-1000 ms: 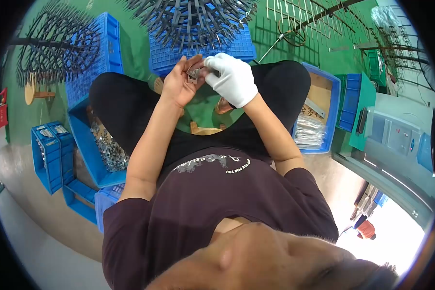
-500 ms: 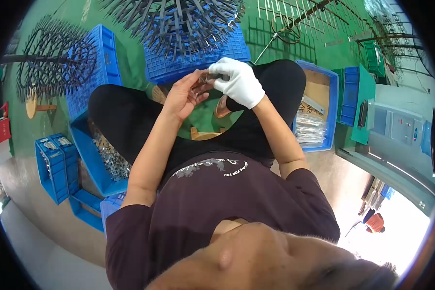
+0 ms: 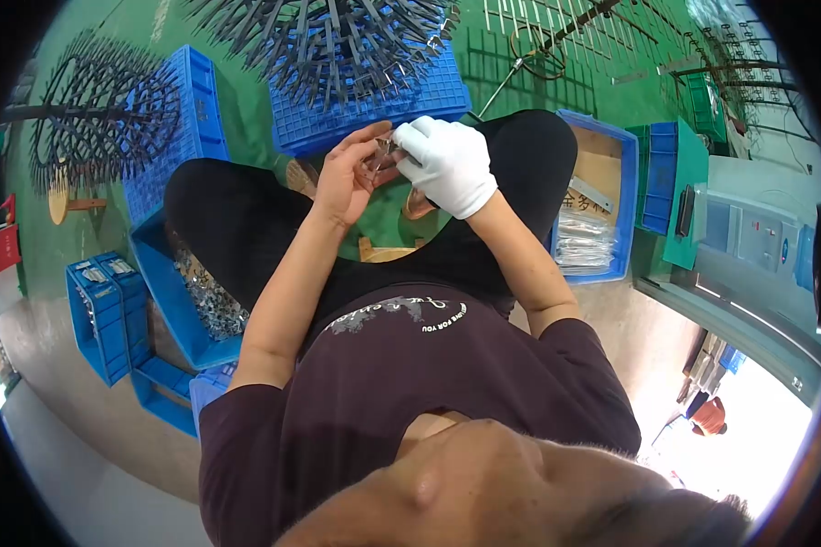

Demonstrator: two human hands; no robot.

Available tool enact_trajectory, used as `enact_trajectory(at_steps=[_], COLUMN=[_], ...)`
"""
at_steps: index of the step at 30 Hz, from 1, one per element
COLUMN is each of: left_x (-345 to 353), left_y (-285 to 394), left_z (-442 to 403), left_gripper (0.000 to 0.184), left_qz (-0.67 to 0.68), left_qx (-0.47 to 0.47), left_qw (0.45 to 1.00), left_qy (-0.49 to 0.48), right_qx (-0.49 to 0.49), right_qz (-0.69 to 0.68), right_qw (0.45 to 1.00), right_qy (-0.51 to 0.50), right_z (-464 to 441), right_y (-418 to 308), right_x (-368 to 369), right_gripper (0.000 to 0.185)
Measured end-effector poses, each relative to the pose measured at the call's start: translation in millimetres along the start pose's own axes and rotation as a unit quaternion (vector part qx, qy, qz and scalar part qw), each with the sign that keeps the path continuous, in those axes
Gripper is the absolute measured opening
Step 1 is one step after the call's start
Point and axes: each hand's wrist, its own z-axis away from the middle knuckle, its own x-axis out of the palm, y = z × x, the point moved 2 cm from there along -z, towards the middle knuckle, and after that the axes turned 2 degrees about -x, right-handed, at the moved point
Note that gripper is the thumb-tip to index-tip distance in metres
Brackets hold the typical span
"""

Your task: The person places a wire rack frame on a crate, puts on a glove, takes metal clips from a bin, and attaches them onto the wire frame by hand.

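My bare left hand (image 3: 345,182) is closed around small shiny metal pieces (image 3: 379,160), its fingers curled and palm partly turned up. My right hand (image 3: 449,166), in a white glove, meets it at the fingertips and pinches at the same pieces. Their exact shape is too small and too covered by the fingers to make out. Both hands are above the gap between my knees. Just beyond them stands a rack of dark, branching prongs (image 3: 333,50) over a blue crate (image 3: 301,128), with a few shiny pieces hanging on its right-hand prongs.
At my left, a blue bin (image 3: 192,345) contains many small metal parts. To the right, a blue tray (image 3: 622,246) holds cardboard and a stack of thin silvery pieces (image 3: 582,244). Another pronged rack (image 3: 100,111) stands at far left. A distant person (image 3: 708,417) appears at lower right.
My gloved right hand has shifted slightly down and left, its fingers turned closer over the pieces. The left hand's fingers have moved a little, with the pieces still between both hands.
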Motion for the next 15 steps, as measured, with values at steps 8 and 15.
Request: enact_trajectory(at_steps=[8,15], left_x=[-1,3], left_y=[4,20], left_z=[-3,3], left_gripper=[0.03,0.022], left_qz=[0.005,-0.187], left_qx=[-0.024,0.025], left_qw=[1.0,0.98], left_qy=[-0.019,0.062], right_qx=[0.036,0.107], right_qz=[-0.098,-0.181], right_qw=[0.992,0.976], right_qy=[0.071,0.062], right_z=[0,-3], right_y=[-3,2], right_x=[-4,-11], right_gripper=[0.014,0.014])
